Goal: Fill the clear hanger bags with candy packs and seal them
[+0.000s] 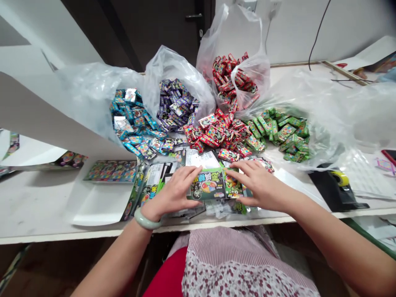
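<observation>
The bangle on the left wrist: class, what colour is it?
The bangle is a pale, milky green, like jade; it shows best in the head view.

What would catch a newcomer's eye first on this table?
Heaps of small printed packets stand out: blue packets, purple packets, red packets and green packets, spilling from clear plastic bags across the white table. At the front, the left hand and right hand rest on a green printed package.
</observation>
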{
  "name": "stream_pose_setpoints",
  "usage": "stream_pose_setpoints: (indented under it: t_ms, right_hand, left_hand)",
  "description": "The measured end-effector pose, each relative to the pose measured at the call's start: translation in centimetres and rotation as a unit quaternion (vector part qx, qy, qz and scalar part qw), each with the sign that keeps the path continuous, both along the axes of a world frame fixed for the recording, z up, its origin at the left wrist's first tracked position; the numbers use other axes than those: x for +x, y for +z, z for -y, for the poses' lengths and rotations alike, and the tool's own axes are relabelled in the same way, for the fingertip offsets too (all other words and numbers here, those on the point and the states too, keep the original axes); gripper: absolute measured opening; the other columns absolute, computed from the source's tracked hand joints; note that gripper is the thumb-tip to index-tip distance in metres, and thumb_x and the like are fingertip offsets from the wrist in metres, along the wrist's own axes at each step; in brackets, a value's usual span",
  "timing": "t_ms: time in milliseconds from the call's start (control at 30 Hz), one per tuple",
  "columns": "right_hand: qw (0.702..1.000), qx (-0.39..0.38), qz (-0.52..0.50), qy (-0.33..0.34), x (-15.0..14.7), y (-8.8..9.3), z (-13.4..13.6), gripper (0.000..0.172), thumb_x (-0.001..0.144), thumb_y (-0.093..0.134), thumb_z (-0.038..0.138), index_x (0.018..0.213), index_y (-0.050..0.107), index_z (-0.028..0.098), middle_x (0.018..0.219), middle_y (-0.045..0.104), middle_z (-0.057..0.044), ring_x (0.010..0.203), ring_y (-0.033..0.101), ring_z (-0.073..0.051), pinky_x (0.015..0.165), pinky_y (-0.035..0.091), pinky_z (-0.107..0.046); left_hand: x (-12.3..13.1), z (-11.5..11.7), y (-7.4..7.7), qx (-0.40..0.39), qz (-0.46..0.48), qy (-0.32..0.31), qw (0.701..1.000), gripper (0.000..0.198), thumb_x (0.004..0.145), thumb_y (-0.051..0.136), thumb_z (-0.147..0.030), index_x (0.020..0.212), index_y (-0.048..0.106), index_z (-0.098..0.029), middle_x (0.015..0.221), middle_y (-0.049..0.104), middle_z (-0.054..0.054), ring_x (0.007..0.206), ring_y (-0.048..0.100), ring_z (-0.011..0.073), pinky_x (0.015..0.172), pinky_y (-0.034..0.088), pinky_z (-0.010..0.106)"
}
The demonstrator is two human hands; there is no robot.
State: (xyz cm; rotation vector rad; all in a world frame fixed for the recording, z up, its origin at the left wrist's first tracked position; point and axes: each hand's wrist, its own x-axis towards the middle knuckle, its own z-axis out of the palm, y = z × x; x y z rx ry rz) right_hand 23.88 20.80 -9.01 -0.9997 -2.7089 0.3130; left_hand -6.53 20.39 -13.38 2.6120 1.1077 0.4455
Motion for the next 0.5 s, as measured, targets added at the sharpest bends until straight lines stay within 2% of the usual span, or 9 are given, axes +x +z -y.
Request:
stream_pose_setpoints:
  t_ms: [100, 167, 267, 300, 400, 500]
  right_hand:
    - [0.999, -0.036, -0.009, 0.032, 0.1, 0.1, -0.5, 0.069, 0.074, 0.073, 0.036, 0.137, 0.045, 0.023, 0.131, 0.052, -0.014, 0.120, 0.047, -0.033, 0.100, 0.041, -0.049]
    - [0.996, -0.066, -0.034, 0.039, 0.0, -0.2, -0.8, 0.077, 0.074, 0.074, 0.037, 0.141, 0.038, 0.023, 0.134, 0.050, -0.014, 0.124, 0.045, -0.031, 0.102, 0.041, -0.047]
    - [0.989, -0.106, -0.108, -0.003, -0.6, -1.3, -0.4, 0.091, 0.073, 0.076, 0.041, 0.147, 0.025, 0.025, 0.145, 0.040, -0.015, 0.133, 0.039, -0.030, 0.106, 0.039, -0.046]
    - [0.983, -0.112, -0.140, -0.034, -1.1, -1.8, 0.1, 0.088, 0.076, 0.074, 0.041, 0.147, 0.025, 0.026, 0.144, 0.042, -0.014, 0.132, 0.041, -0.029, 0.105, 0.039, -0.047]
    - [0.964, -0.114, -0.211, -0.112, -3.0, -3.1, 2.0, 0.060, 0.089, 0.060, 0.034, 0.142, 0.034, 0.030, 0.127, 0.059, -0.010, 0.123, 0.051, -0.027, 0.108, 0.035, -0.052]
    - [0.959, -0.134, -0.227, -0.100, -3.5, -3.8, 2.4, 0.047, 0.094, 0.050, 0.031, 0.140, 0.039, 0.033, 0.131, 0.059, -0.005, 0.128, 0.047, -0.024, 0.113, 0.026, -0.053]
  left_hand:
    - [0.4, 0.4, -0.2, -0.022, 0.006, -0.007, 1.000, 0.100, 0.073, 0.074, -0.049, 0.150, 0.018, -0.020, 0.139, 0.040, 0.017, 0.127, 0.040, 0.0365, 0.106, 0.040, 0.053]
    - [0.6, 0.6, -0.3, -0.029, 0.007, -0.008, 1.000, 0.099, 0.073, 0.074, -0.049, 0.150, 0.018, -0.020, 0.139, 0.041, 0.017, 0.127, 0.040, 0.0361, 0.106, 0.040, 0.053]
    - [0.4, 0.7, -0.4, -0.023, 0.010, 0.010, 1.000, 0.099, 0.074, 0.073, -0.049, 0.150, 0.017, -0.020, 0.139, 0.040, 0.017, 0.128, 0.040, 0.0362, 0.106, 0.039, 0.053]
    - [0.2, 0.7, -0.5, -0.020, 0.011, 0.020, 1.000, 0.098, 0.075, 0.072, -0.048, 0.150, 0.016, -0.021, 0.139, 0.040, 0.017, 0.128, 0.040, 0.0362, 0.106, 0.039, 0.053]
    - [-0.1, 0.7, -0.9, -0.019, 0.014, 0.032, 0.999, 0.093, 0.077, 0.070, -0.044, 0.150, 0.016, -0.025, 0.139, 0.041, 0.015, 0.129, 0.040, 0.0353, 0.106, 0.039, 0.052]
    - [-0.4, 0.5, -1.4, -0.016, 0.011, 0.019, 1.000, 0.091, 0.078, 0.069, -0.043, 0.150, 0.016, -0.026, 0.139, 0.042, 0.013, 0.128, 0.042, 0.0345, 0.106, 0.040, 0.050]
